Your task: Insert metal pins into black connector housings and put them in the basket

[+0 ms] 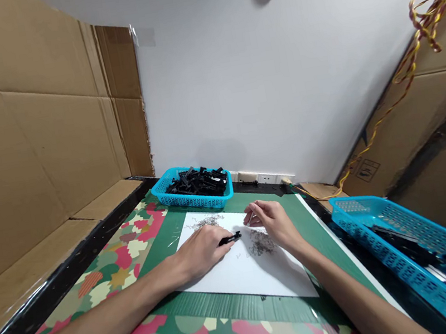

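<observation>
Black piece (230,239), white paper (240,274)

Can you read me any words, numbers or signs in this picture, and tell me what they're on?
No words or numbers can be read here.
Cardboard on the right: a dark printed mark in a frame, too small and blurred to read.
Black piece in the left hand: too small to tell if anything is written on it.
White sheet: no words I can make out.
</observation>
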The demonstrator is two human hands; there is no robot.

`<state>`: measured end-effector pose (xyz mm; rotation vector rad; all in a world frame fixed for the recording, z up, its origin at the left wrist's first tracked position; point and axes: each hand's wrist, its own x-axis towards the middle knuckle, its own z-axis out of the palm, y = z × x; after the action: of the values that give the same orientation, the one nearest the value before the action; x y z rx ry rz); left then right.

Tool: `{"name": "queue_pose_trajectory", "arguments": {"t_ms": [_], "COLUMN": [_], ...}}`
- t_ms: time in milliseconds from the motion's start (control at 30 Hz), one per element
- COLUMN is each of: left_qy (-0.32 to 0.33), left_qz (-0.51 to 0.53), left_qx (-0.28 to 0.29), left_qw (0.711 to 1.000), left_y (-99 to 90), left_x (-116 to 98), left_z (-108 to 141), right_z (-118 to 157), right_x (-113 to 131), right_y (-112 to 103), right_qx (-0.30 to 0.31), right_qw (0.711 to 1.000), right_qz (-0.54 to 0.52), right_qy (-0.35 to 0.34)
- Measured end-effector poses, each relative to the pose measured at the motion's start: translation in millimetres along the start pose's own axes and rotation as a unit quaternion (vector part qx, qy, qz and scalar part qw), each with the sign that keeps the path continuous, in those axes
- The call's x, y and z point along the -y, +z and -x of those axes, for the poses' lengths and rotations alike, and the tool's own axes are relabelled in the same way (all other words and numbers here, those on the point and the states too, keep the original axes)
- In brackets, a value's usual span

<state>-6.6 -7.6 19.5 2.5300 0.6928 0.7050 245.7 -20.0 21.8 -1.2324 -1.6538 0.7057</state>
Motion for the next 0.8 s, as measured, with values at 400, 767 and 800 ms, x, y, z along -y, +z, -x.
{"name": "queue_pose_trajectory", "arguments": {"t_ms": [400, 767, 800], "left_qy": [-0.012, -0.011, -0.011], "left_qz": [-0.033, -0.037, -0.033], "left_qx": [0.009, 0.011, 0.007], "left_qw": [0.999, 0.999, 0.999], "left_y": [5.2, 9.4, 9.0], "left_x": [1, 2, 1], "left_z": [0, 0, 0], "right_z": [4, 5, 6], "right_x": [-3, -1, -1], "right_y": [30, 37, 37], "right_qx": [-0.037, -0.051, -0.053], "right_qw": [0.99, 0.994, 0.995], "right_qz": [-0.118, -0.07, -0.064], "right_qy": [0.069, 0.064, 0.059]}}
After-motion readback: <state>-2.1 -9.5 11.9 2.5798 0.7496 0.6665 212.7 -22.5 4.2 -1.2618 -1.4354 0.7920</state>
